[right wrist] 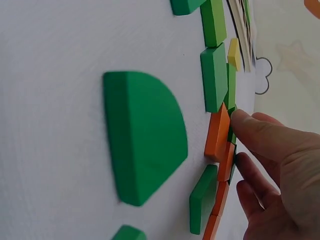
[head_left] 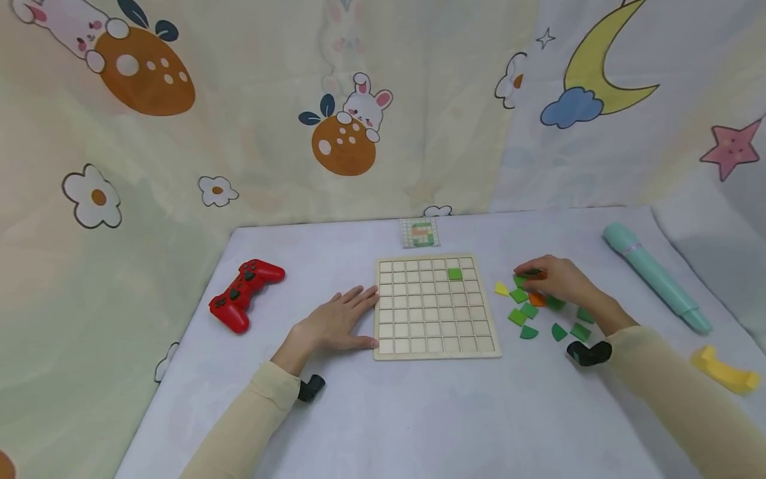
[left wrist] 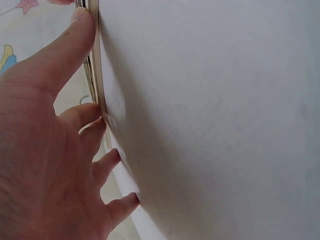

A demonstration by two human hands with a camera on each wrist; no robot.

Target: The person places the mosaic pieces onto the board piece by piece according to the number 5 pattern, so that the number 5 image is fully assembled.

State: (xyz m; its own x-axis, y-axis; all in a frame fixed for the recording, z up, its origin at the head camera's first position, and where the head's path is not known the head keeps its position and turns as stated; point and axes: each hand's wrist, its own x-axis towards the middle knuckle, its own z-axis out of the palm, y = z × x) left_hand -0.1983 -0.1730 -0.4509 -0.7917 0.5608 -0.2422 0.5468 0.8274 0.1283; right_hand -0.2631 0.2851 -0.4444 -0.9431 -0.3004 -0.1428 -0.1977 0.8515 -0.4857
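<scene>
Left hand: released, extended fingers touching board edge. Right hand: at tiles; cannot tell whether grasping.

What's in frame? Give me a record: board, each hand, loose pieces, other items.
board: pale wooden square grid board, one bright green square tile near upper right
left hand: fingers spread, thumb touching board's left edge
right hand: at the loose pieces, grip unclear
loose pieces: flat green pieces, orange piece, yellow piece, right of board
others: red game controller, small printed grid card, teal cylinder, yellow curved object
</scene>
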